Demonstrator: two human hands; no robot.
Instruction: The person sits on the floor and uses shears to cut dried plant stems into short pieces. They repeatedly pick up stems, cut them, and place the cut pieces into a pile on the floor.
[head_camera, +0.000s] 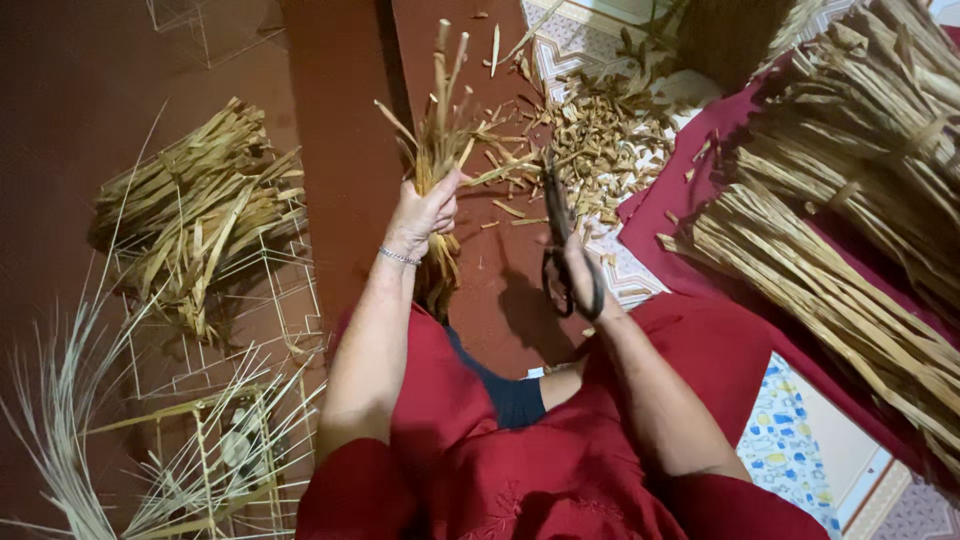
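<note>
- Head view, centre of the frame: the left hand (425, 212) has its grip wrapped tight round a bunch of dry straw strips (440, 130), held upright, with the uneven tips pointing to the upper edge and the lower ends hanging below the fist.
- A thin bracelet (399, 257) sits on the left wrist.
- Just right of centre, the right hand (585, 280) has its fingers through the loops of dark scissors (556, 235); the grip is closed on the handles and the blades point up toward the bunch, their tips close beside it. Whether the blades touch the straw I cannot tell.
- Upper centre: a heap of short straw offcuts (600, 140) lies on the floor (340, 150) and on a patterned mat (560, 50).
- Right side: long bundles of straw (830, 280) lie slantwise on a dark red cloth (680, 200), some tied round with a strip.
- Left side: a loose pile of strips (200, 215) rests on a white wire frame (290, 290); in the lower left, fine pale stalks (70, 400) fan out across another frame.
- Bottom: the person's red garment (560, 470) fills the lower middle of the frame.
- Lower right: a patch of cloth printed in blue and yellow (785, 440).
</note>
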